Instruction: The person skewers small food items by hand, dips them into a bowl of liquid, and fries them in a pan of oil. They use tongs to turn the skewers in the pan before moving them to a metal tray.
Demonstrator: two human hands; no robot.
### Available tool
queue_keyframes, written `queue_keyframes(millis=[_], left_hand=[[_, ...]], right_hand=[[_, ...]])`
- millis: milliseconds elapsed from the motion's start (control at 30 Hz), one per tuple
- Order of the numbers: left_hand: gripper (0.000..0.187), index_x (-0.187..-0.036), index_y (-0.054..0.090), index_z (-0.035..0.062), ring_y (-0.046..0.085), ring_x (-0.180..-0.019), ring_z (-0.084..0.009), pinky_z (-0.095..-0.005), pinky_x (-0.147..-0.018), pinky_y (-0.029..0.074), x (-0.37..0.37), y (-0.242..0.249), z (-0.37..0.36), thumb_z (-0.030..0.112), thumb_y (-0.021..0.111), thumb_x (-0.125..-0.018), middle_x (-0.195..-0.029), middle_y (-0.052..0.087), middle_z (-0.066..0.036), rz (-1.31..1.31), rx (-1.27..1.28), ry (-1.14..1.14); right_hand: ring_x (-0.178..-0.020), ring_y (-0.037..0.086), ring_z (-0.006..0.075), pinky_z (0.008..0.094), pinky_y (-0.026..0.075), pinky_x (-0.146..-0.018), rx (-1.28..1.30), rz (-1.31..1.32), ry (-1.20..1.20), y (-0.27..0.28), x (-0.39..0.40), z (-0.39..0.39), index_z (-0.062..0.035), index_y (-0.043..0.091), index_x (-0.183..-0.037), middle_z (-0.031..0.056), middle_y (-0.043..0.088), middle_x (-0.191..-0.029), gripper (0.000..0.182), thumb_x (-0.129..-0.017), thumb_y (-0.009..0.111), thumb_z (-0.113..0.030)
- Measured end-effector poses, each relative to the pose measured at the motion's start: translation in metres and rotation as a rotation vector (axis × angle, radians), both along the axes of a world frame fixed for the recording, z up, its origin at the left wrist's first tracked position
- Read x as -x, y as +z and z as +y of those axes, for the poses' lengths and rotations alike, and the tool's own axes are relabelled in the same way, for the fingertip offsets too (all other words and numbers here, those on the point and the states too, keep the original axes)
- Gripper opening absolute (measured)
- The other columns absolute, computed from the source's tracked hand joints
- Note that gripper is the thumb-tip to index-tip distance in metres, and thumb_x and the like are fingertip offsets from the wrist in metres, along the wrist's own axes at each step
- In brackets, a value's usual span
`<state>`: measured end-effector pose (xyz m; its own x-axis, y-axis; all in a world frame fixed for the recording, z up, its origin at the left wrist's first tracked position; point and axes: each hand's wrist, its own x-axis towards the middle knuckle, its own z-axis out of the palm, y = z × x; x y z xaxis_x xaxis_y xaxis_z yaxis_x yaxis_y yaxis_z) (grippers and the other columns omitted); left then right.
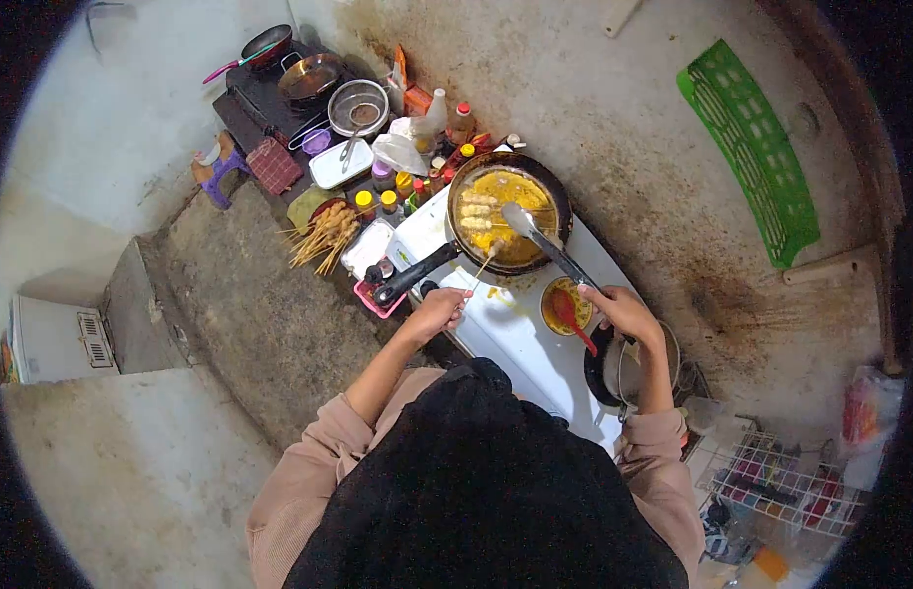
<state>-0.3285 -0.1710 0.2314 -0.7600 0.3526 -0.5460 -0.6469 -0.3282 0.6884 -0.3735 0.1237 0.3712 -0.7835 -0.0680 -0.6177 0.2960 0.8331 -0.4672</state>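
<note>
My left hand (439, 312) is closed around the thin wooden stick of a skewer (483, 269). The skewer's food end rests at the near rim of a dark frying pan (566, 208) holding yellow, bubbling oil. Several pale coated skewers (476, 210) lie in that oil. Tongs (559, 257) with a silver head and black handle are gripped in my right hand (618, 306), their head over the pan. Close to my right hand sits a bowl (548, 312) of orange-yellow liquid with a red spoon (576, 319). The pan's black handle (417, 273) points toward my left side.
The pan stands on a white stove (535, 344). To the left are a heap of skewers (329, 236), a white tray (341, 165), a strainer (358, 108) and several bottles (460, 123). A pot (633, 373) stands beside my right forearm. A green rack (751, 147) hangs on the wall.
</note>
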Motion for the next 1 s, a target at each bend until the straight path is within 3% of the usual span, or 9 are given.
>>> queue_keyframes(millis=[267, 333, 500, 533, 600, 667, 733, 833, 1000], left_hand=[[0.027, -0.099, 0.055, -0.0036, 0.046, -0.052, -0.0084, -0.0211, -0.047, 0.038, 0.007, -0.017, 0.008, 0.018, 0.045, -0.085, -0.071, 0.055, -0.005, 0.154, 0.386, 0.045], [0.028, -0.097, 0.056, -0.0040, 0.049, -0.053, -0.0095, -0.0226, -0.048, 0.040, 0.007, -0.020, 0.011, 0.019, 0.046, -0.084, -0.070, 0.057, -0.007, 0.193, 0.441, 0.053], [0.027, -0.089, 0.059, -0.0038, 0.061, -0.062, -0.0198, -0.0308, -0.059, 0.046, 0.005, -0.019, 0.015, 0.020, 0.050, -0.080, -0.068, 0.062, -0.015, 0.381, 0.768, 0.086], [0.027, -0.089, 0.059, -0.0038, 0.061, -0.062, -0.0198, -0.0308, -0.059, 0.046, 0.004, -0.020, 0.015, 0.020, 0.050, -0.080, -0.068, 0.062, -0.015, 0.380, 0.768, 0.086], [0.024, -0.090, 0.059, -0.0012, 0.052, -0.054, -0.0111, -0.0247, -0.051, 0.041, 0.004, -0.020, 0.014, 0.020, 0.052, -0.083, -0.070, 0.062, -0.009, 0.426, 0.857, 0.042], [0.025, -0.091, 0.059, -0.0011, 0.052, -0.055, -0.0109, -0.0247, -0.052, 0.041, 0.004, -0.020, 0.015, 0.021, 0.050, -0.083, -0.068, 0.061, -0.008, 0.411, 0.823, 0.075], [0.027, -0.093, 0.060, -0.0010, 0.052, -0.055, -0.0106, -0.0247, -0.052, 0.041, 0.005, -0.022, 0.014, 0.022, 0.049, -0.084, -0.067, 0.060, -0.007, 0.398, 0.788, 0.104], [0.030, -0.096, 0.060, -0.0024, 0.058, -0.059, -0.0175, -0.0294, -0.056, 0.045, 0.005, -0.027, 0.007, 0.020, 0.045, -0.082, -0.070, 0.062, -0.011, 0.372, 0.709, 0.047], [0.030, -0.103, 0.059, 0.0002, 0.046, -0.053, -0.0079, -0.0225, -0.048, 0.038, 0.003, -0.026, -0.003, 0.017, 0.043, -0.084, -0.068, 0.055, -0.001, 0.285, 0.445, -0.084]], right_hand=[[-0.055, 0.056, 0.0206, 0.0342, 0.045, -0.054, -0.198, 0.002, 0.080, 0.002, 0.014, -0.021, 0.0026, 0.061, -0.067, 0.0126, 0.056, -0.058, 0.072, -0.071, 0.046, -0.068], [-0.061, 0.057, 0.0197, 0.0333, 0.045, -0.059, 0.020, -0.047, 0.013, -0.009, 0.016, -0.014, 0.0018, 0.062, -0.070, 0.0121, 0.058, -0.062, 0.070, -0.074, 0.044, -0.066], [-0.063, 0.057, 0.0196, 0.0326, 0.044, -0.061, 0.078, -0.049, -0.057, 0.009, 0.012, -0.016, 0.0019, 0.063, -0.073, 0.0108, 0.058, -0.064, 0.069, -0.077, 0.042, -0.064], [-0.062, 0.057, 0.0197, 0.0322, 0.044, -0.060, 0.060, -0.056, -0.075, 0.007, 0.013, -0.014, 0.0023, 0.063, -0.074, 0.0109, 0.058, -0.064, 0.069, -0.077, 0.042, -0.064], [-0.062, 0.056, 0.0200, 0.0320, 0.044, -0.060, 0.003, -0.056, -0.042, 0.001, 0.012, -0.015, 0.0026, 0.063, -0.075, 0.0109, 0.058, -0.064, 0.069, -0.077, 0.042, -0.063], [-0.061, 0.056, 0.0202, 0.0319, 0.044, -0.061, -0.052, -0.054, -0.009, -0.008, 0.011, -0.016, 0.0028, 0.063, -0.076, 0.0110, 0.058, -0.065, 0.069, -0.078, 0.042, -0.063], [-0.062, 0.055, 0.0208, 0.0326, 0.044, -0.061, 0.099, -0.085, 0.001, -0.020, 0.011, -0.016, 0.0030, 0.062, -0.076, 0.0112, 0.058, -0.064, 0.068, -0.079, 0.041, -0.061], [-0.060, 0.054, 0.0199, 0.0331, 0.043, -0.061, 0.118, -0.016, -0.037, -0.003, 0.007, -0.026, 0.0030, 0.062, -0.074, 0.0106, 0.057, -0.063, 0.067, -0.080, 0.041, -0.060], [-0.058, 0.053, 0.0176, 0.0321, 0.043, -0.059, 0.069, 0.012, -0.009, -0.006, 0.005, -0.025, 0.0029, 0.061, -0.074, 0.0094, 0.056, -0.062, 0.066, -0.081, 0.040, -0.059]])
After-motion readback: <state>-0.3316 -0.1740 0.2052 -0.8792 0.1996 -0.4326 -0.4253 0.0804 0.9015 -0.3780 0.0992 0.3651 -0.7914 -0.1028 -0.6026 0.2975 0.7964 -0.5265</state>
